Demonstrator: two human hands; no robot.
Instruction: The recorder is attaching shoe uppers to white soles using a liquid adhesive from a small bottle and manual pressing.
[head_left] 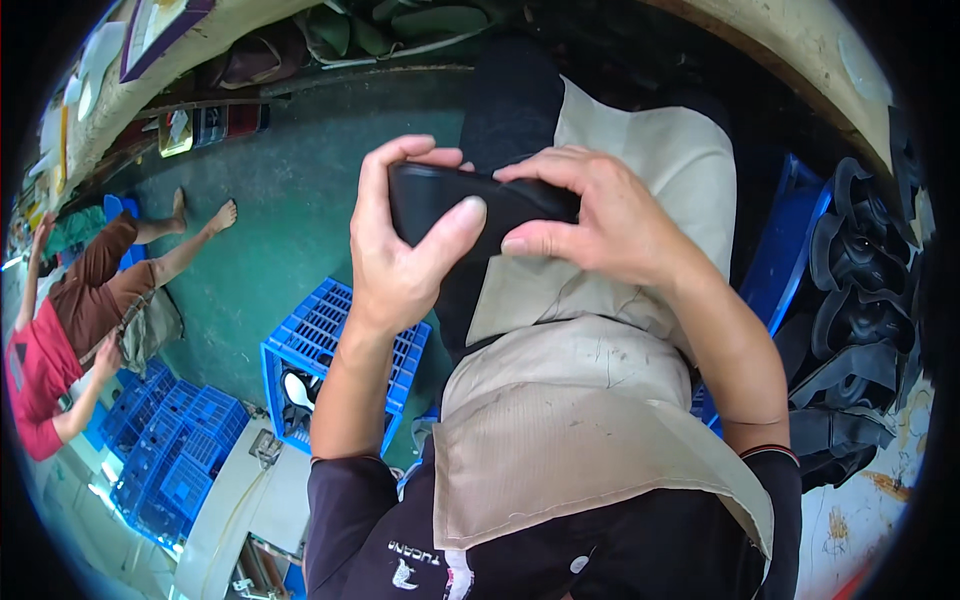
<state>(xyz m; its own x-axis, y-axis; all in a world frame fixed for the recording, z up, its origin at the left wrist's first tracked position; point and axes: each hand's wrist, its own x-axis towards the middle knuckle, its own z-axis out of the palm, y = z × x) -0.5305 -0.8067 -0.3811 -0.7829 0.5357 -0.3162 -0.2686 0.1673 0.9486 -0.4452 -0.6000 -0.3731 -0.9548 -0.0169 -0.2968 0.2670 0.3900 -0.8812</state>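
Above my lap I hold a smooth black piece (425,205) that looks like a shoe upper, in both hands. My left hand (392,255) grips its left end, fingers curled over the top and thumb pressed on the near face. At the other end my right hand (625,215) pinches it between thumb and fingers. My fingers hide parts of its outline. A beige apron (590,440) covers my front and thighs beneath it. To my right, several black shoe uppers (858,300) are stacked in a row.
Beside my left forearm stands a blue plastic crate (330,310) with a white object in it. Further left are more blue crates (165,450) and a seated person (65,340) in red. A blue frame (785,250) stands by my right arm. A shelf edge (750,40) curves across the far side.
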